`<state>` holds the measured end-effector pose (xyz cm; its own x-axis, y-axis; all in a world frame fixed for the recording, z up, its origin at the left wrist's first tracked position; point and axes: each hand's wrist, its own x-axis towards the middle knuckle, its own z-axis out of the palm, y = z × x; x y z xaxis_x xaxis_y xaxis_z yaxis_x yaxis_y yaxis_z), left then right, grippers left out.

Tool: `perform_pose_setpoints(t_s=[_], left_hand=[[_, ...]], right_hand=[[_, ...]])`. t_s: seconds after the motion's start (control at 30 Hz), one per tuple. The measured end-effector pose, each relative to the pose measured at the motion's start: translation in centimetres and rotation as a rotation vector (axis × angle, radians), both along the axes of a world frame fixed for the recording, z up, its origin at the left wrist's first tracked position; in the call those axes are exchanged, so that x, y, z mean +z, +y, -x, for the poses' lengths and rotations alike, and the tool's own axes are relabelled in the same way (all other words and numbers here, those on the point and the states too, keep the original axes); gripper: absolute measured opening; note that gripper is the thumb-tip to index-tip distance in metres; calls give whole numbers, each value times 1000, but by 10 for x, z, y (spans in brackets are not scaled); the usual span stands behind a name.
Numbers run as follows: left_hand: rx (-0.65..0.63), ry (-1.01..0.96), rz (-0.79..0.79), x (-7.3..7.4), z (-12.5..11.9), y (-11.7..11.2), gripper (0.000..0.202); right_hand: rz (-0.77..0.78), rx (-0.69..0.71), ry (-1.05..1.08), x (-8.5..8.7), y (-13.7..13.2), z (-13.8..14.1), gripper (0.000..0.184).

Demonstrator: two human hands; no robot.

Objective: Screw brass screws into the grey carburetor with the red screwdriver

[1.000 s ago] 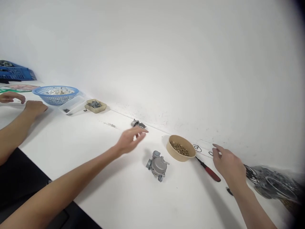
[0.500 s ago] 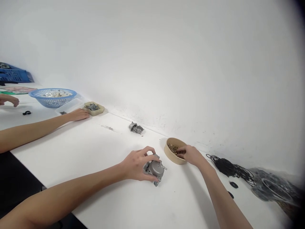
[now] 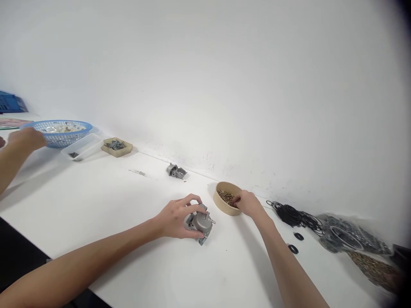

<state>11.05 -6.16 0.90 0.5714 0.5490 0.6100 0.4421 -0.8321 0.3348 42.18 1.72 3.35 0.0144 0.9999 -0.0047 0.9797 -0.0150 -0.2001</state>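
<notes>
Carburetor body: a grey cast metal part resting on the white desk, near the centre of the view. The left hand wraps it from the 9 o'clock side, fingers clamped around the casting with the thumb low and the fingertips over the top; this grip appears to steady the part against the desk surface.

At 2 o'clock from the carburetor body, just beside it, stands a tan round bowl holding small brass-coloured parts. The right hand reaches into the bowl from the 4 o'clock side, fingers drawn together at the parts; whether a part is pinched between them cannot be told.

Further out at 3 o'clock lies a tangle of black rubber rings, with two loose rings on the desk nearer the person, and clear bags of more parts beyond.

At 11 o'clock a second small grey casting sits against the wall. Far out at 10 o'clock are a tan tray, a clear tray and a blue basket, where another person's hand is at work.
</notes>
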Motion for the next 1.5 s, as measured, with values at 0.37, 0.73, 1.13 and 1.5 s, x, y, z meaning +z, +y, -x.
perform_pose_setpoints(t_s=[0.37, 0.73, 1.13, 1.5], left_hand=[[-57, -12, 28, -3, 3, 0, 53], [-59, -334, 193, 15, 1, -9, 34], [-80, -707, 716, 18, 0, -6, 18], [-255, -143, 138, 32, 27, 8, 28]], right_hand=[[-230, -41, 182, 16, -14, 5, 21], [11, 268, 961, 85, -88, 81, 25], [38, 326, 951, 67, -97, 119, 19], [26, 284, 623, 80, -98, 88, 4]])
